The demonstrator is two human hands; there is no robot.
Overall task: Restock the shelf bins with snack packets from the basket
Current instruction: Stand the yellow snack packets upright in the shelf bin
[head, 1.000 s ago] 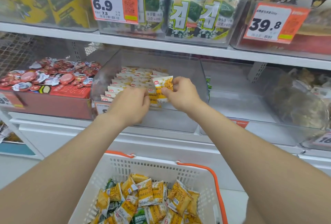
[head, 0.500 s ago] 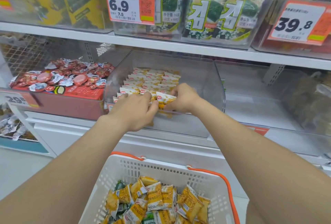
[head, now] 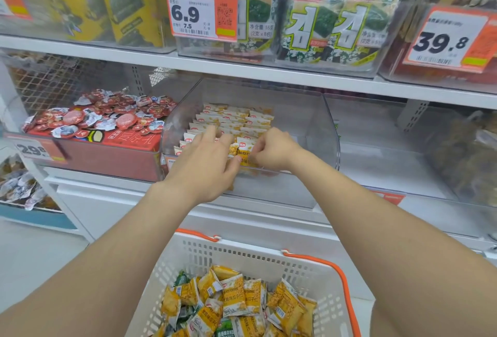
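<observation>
While the right hand point(head: 274, 149) pinches a yellow-and-white snack packet point(head: 246, 154) by its upper right edge, fingers curled on it, the packet stands upright at the front of the clear shelf bin point(head: 309, 121). It is at six o'clock of the rows of packets point(head: 234, 117) set on edge in that bin. The left hand point(head: 207, 164) lies at nine o'clock of the packet, its fingers fairly straight and spread forward over the tops of the front rows, its thumb against the packet's left side. It grips nothing that shows. The two hands are close together, with only the packet between them.

At six o'clock of the bin, well below it, a white plastic basket point(head: 242, 254) with orange handles point(head: 343, 277) holds a loose heap of yellow packets point(head: 236, 299), a few green ones point(head: 183, 278) among them. At nine o'clock of the bin, just beside it, red-lidded cups point(head: 107, 116) are piled over a red box point(head: 129, 140). At three o'clock stands another clear bin point(head: 403, 148), and the goods at its far right are too blurred to name.

On the shelf above, at twelve o'clock, seaweed packs point(head: 330, 19) stand behind clear plastic. An orange price tag reading 6.9 point(head: 200, 11) hangs at eleven o'clock and one reading 39.8 point(head: 449, 38) at two o'clock.
</observation>
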